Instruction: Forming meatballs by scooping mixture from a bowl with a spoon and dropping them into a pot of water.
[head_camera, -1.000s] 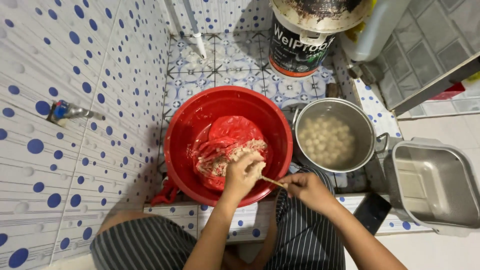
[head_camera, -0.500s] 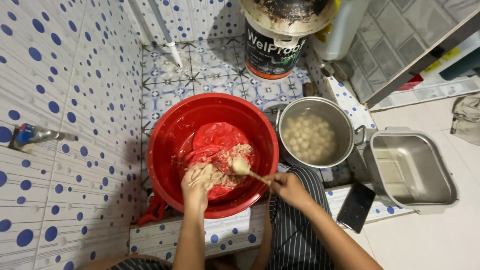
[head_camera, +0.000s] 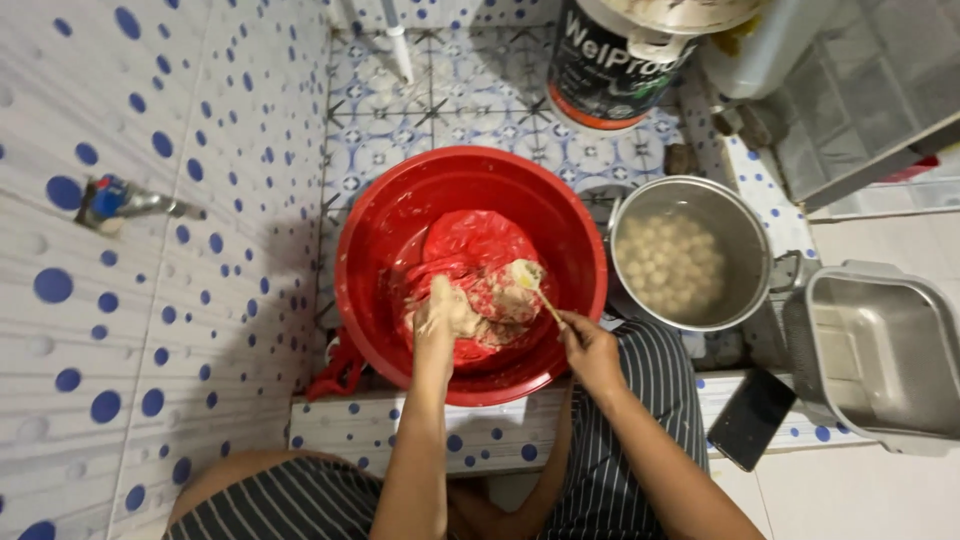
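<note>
Left hand (head_camera: 441, 312) sits coated in paste (head_camera: 492, 298), fingers curled into a clump of it inside the basin (head_camera: 372, 232). Right hand (head_camera: 590, 347) pinches a spoon (head_camera: 532, 287) by its thin handle, bowl loaded with the same paste.

I judge the basin light but awkward once loaded; best taken at the rim. It is round, red and smeared, with a red plastic bag (head_camera: 477, 243) lining the middle.

Paste: pale pink-beige, I'd say soft, sticky, sure to cling to skin; scoop it, don't pinch.

Spoon: stiff, probably slick from paste; hold it well up the handle.

Pot (head_camera: 745, 236) just right of the basin holds pale balls (head_camera: 668, 262) in water; metal tray (head_camera: 880, 345) farther right.
</note>
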